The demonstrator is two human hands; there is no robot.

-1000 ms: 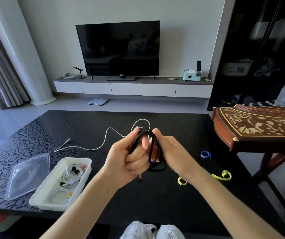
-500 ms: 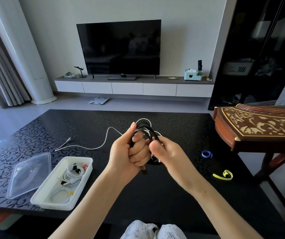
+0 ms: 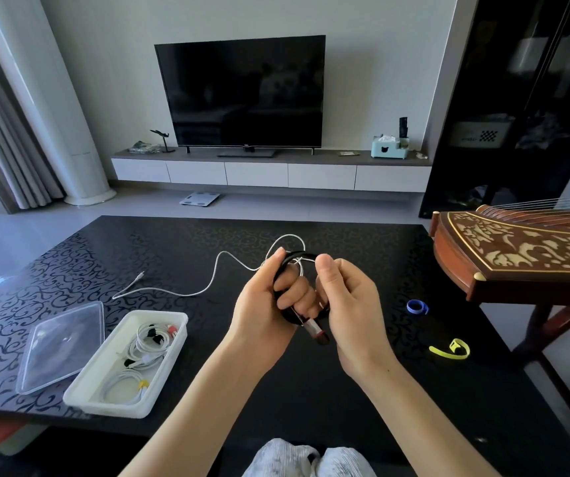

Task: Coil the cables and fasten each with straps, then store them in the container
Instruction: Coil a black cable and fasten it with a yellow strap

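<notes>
My left hand grips a coiled black cable above the black table, fingers curled through the loop. My right hand holds the coil's right side; its fingers are hidden behind the palm. A plug end with a red band hangs below the hands. A loose white cable lies on the table behind them. The white container at the left holds several strapped white cable coils. A blue strap and a yellow strap lie to the right.
A clear lid lies left of the container. A wooden stringed instrument on a stand overhangs the table's right side. Beyond the table are a TV on a low white cabinet and a black cupboard.
The hands rose slightly with the coil and turned it, so the plug end now hangs in view below. A small yellow strap seen near my right wrist a second ago is out of sight.
</notes>
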